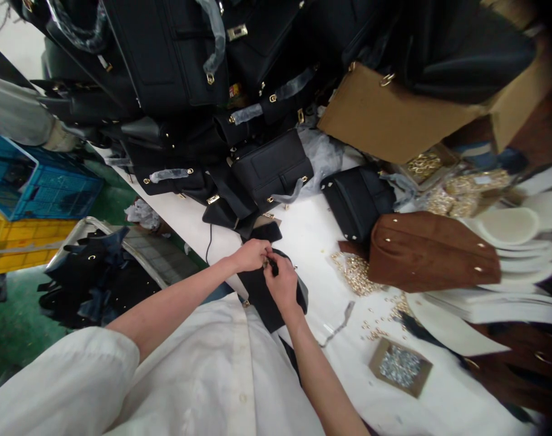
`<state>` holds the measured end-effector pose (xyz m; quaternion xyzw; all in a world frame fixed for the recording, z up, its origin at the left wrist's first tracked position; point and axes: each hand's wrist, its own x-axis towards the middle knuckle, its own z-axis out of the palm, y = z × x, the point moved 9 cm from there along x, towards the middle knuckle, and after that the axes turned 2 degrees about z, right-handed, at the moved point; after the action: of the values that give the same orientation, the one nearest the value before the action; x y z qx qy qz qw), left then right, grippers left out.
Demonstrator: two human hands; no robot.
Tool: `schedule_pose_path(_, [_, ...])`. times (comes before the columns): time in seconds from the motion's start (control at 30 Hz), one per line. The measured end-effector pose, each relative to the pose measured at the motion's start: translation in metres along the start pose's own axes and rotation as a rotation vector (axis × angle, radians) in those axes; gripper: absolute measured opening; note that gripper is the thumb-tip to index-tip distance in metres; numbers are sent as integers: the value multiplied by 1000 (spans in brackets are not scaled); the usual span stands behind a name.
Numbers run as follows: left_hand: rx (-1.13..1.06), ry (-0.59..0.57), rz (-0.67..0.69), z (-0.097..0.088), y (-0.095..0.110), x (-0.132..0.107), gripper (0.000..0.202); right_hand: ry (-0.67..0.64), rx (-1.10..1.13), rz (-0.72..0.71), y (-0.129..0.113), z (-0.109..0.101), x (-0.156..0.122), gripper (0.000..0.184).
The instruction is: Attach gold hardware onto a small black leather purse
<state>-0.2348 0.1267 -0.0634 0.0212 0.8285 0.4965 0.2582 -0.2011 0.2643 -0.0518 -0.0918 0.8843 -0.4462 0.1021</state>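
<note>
In the head view a black leather bag (pixel 266 300) lies against my front at the table edge. Above it, my left hand (pixel 253 254) and my right hand (pixel 282 281) meet with fingertips pinched together. Between them is a small dark piece (pixel 273 267) with a metallic glint; its kind is too small to tell, and fingers partly hide it. A black phone (pixel 266 232) rests just beyond my left hand. Part of the bag is covered by my right hand and forearm.
Black handbags (pixel 271 169) with wrapped handles pile up at the back. To the right are a brown bag (pixel 433 251), spilled gold studs (pixel 355 272) and a small box of silver fasteners (pixel 400 366). Blue crates (pixel 53 188) and a cart (pixel 135 260) stand left of the table.
</note>
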Motion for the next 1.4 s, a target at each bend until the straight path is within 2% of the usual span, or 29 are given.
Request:
schedule_pose_path(0.2, [-75,-60,-3,-2,-1,9,27,-11,16,19,-1,-4,6,32])
schedule_pose_path(0.33, [-10,-136,74,0,6,16,31,-28,9,28,1,-5,10,29])
schedule_pose_path(0.47, [73,-106,119,-1,11,20,25,-25,-5,40,2,-6,12,28])
schedule_pose_path(0.57, [65,-62,83,-3,8,21,21,-52,-1,34,0,-6,12,30])
schedule_pose_path(0.77, [56,-50,53,-6,11,20,19,-90,-2,16,-3,-8,14,31])
schedule_pose_path(1.2, [223,-238,181,3,35,30,20,-75,102,126,10,-14,21,19])
schedule_pose_path(1.27, [249,-241,199,5,35,28,20,-82,109,143,10,-15,21,18])
schedule_pose_path(1.4, [298,-173,191,4,32,23,25,-92,117,142,8,-17,22,19])
